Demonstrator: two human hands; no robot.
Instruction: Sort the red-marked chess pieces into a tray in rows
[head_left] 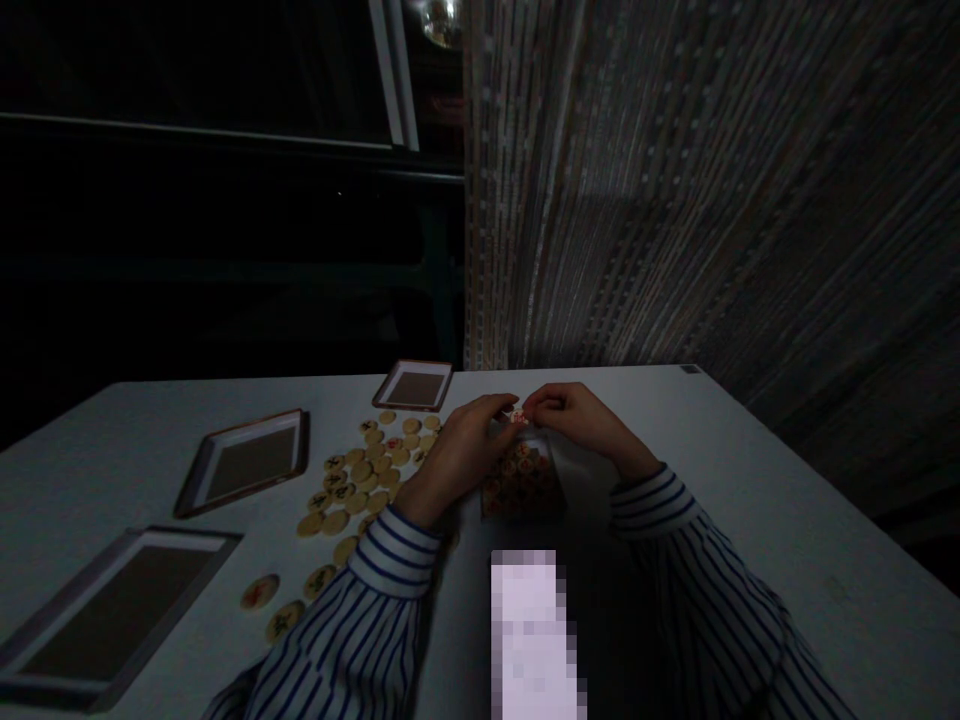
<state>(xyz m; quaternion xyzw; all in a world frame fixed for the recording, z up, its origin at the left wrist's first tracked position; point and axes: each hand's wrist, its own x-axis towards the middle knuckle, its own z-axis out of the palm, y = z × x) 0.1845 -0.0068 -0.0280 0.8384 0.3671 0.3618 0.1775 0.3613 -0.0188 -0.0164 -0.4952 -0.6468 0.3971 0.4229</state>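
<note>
My left hand and my right hand meet over the far side of a shallow box. Between their fingertips is a small round Chinese chess piece with a red character. The left thumb and forefinger close around it from the left, and the right fingers pinch at its right edge. Below them, the box holds several round pieces, some with red marks; its left side is partly covered by my left hand. Many loose Chinese chess pieces lie scattered beside my left forearm, some face up with dark characters.
Three shallow framed trays stand on the white table: a near-left tray, a middle-left tray and a far tray. A bright pixelated patch covers the near middle. A string curtain hangs behind the table.
</note>
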